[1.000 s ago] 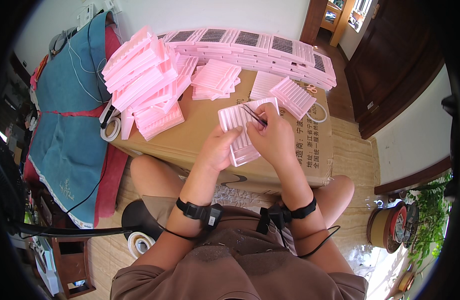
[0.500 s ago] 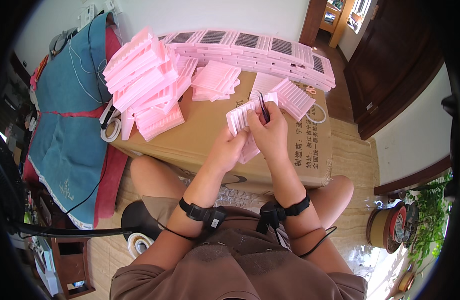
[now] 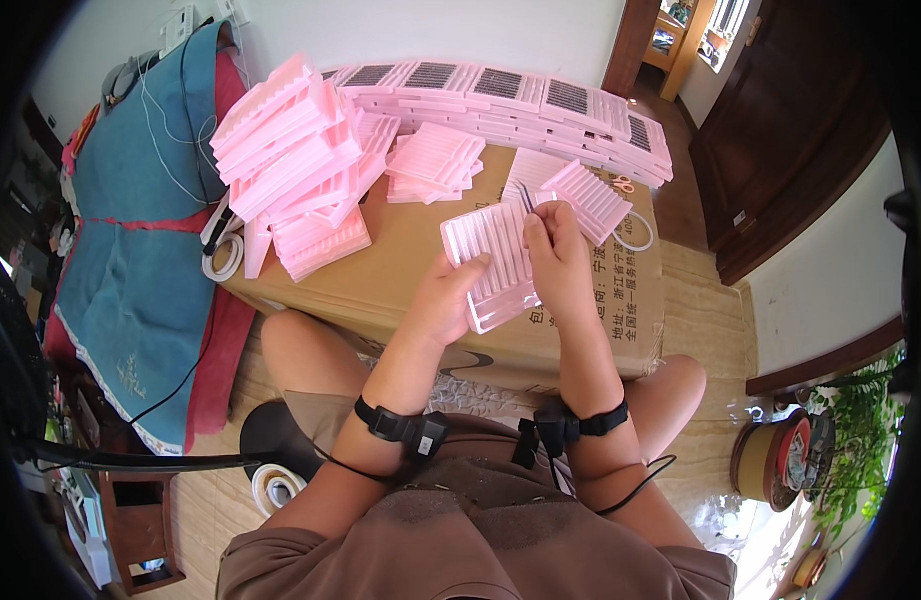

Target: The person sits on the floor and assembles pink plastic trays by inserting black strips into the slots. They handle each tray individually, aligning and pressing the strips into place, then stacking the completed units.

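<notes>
Cardboard box with a flat brown top, serving as the work surface against a white wall and above a pale, veined floor. Over its near part, between the person's two hands, is a ridged pink tray. It is a shallow, pale-pink rectangle with rounded corners and a thin raised rim. Narrow parallel ridges and grooves cover most of its face; a smoother band occupies the end nearest the body, where the rim catches the light and looks glossy. The tray sits at a slant, its grooved face turned upward, and its far right part is covered by the fingers.

Left hand: gripping the tray by its left edge, thumb pressed on the grooved face, the other fingers hidden beneath. Right hand: closed around dark, slender tweezers at the tray's right side, the tips pointing away from the body; whether they touch the tray cannot be told.

Surrounding material: a tall, uneven pile of pink trays at left, a low stack at centre, and a long row of trays bearing dark inserts along the back.
</notes>
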Available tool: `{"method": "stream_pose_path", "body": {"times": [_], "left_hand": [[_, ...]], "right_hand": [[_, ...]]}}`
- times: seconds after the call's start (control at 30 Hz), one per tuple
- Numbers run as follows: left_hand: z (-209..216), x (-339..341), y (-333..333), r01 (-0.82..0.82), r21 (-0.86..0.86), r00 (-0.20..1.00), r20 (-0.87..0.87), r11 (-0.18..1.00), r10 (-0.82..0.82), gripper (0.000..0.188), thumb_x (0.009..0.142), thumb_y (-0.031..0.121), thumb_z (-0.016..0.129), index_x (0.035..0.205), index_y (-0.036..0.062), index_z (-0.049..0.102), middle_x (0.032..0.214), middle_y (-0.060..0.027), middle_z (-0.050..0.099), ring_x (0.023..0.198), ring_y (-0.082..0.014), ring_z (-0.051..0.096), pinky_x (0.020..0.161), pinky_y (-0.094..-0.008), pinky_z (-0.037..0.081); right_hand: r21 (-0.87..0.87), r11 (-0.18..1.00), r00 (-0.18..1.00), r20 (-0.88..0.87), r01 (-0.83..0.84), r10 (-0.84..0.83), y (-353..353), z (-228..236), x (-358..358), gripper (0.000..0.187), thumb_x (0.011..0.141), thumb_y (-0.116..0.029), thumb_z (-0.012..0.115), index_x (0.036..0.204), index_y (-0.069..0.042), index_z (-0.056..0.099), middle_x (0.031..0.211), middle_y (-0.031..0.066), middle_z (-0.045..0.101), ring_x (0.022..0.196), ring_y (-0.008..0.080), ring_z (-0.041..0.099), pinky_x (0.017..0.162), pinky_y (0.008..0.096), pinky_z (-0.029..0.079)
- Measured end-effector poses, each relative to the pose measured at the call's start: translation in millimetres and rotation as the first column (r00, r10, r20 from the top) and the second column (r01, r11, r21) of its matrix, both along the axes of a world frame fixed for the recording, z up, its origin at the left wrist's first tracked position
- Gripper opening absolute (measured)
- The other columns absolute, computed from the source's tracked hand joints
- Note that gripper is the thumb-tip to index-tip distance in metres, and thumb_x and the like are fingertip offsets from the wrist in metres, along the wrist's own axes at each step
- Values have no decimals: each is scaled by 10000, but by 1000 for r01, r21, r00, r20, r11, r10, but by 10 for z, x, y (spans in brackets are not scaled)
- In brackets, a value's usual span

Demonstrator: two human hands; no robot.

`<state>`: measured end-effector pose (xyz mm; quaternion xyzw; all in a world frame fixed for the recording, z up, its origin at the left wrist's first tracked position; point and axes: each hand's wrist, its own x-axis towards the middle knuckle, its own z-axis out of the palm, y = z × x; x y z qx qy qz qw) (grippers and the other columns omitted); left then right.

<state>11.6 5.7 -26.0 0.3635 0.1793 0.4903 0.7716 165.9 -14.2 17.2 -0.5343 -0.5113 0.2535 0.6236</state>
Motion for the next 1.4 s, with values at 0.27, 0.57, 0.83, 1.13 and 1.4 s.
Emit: {"method": "stream_pose_path", "body": {"times": [0.27,0.57,0.83,1.13,1.4], "left_hand": [[37,-54,18,30,-2,999,34,1000,-30,352,1000,32,561,1347,-31,555,1228,-138,685,1069,-247,711,945,-411,585],[22,-88,13,62,18,998,-12,998,-62,361,1014,32,530,1370,-24,547,1269,-133,664,1105,-231,692,963,-398,573],[-12,-133,73,15,7,999,31,1000,-15,401,992,39,566,1384,-35,522,1254,-160,675,1103,-267,705,973,-431,579],[-20,-466,308,-69,-14,993,95,998,70,486,986,27,571,1454,-26,447,1365,-178,615,1212,-307,657,1026,-468,553],[-7,-326,175,4,34,1000,-2,999,-4,440,951,-18,582,1387,-39,526,1255,-152,670,1103,-267,699,978,-431,579]], "right_hand": [[140,985,865,476,104,-159,-227,212,-2,74,894,-132,719,908,-60,708,850,81,695,650,243,652,608,366,527],[165,981,791,584,106,-184,-192,237,9,74,874,-119,730,903,-52,719,842,76,697,684,232,678,615,339,538],[8,998,883,467,-60,49,-259,276,117,104,853,-145,713,840,-42,714,770,85,694,669,228,672,617,347,527],[-614,563,499,297,-553,814,-478,311,488,119,826,-115,729,864,-2,732,689,51,675,640,87,600,614,268,490],[-99,980,923,332,-172,195,-269,247,22,117,851,-123,743,921,-29,750,799,119,732,683,222,711,640,333,554]]}}
